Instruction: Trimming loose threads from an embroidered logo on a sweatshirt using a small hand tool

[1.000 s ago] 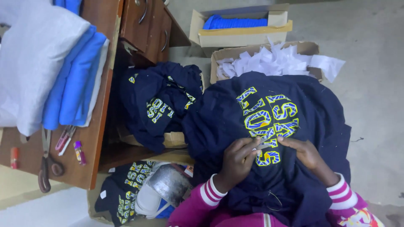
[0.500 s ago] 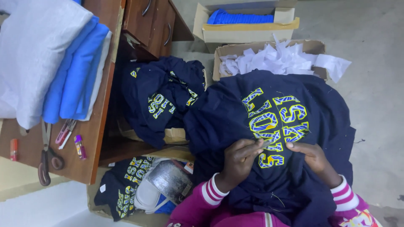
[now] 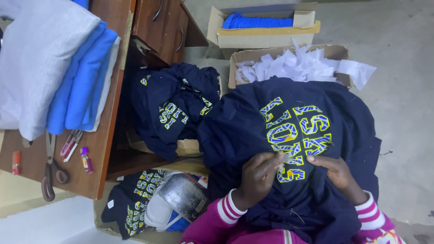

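Observation:
A navy garment (image 3: pixel 253 131) with yellow and blue embroidered letters lies spread over my lap. My left hand (image 3: pixel 258 174) rests on the lower letters, its fingers pinched on the fabric and perhaps on a small tool that I cannot make out. Beside it, my right hand (image 3: pixel 334 171) presses the cloth flat just right of the letters, fingertips touching the embroidery. Both wrists show pink sleeves with white stripes.
A heap of similar navy garments (image 3: pixel 174 108) fills a box to the left. A wooden desk (image 3: pixel 106 149) holds folded blue and grey cloth (image 3: pixel 68 68), scissors (image 3: pixel 49 174) and small tubes. Boxes of white scraps (image 3: pixel 298 65) and blue cloth (image 3: pixel 260 21) stand ahead.
Both hands stay on the embroidered letters with only small finger shifts. The view has drifted slightly, so the garment sits a little lower and to the right.

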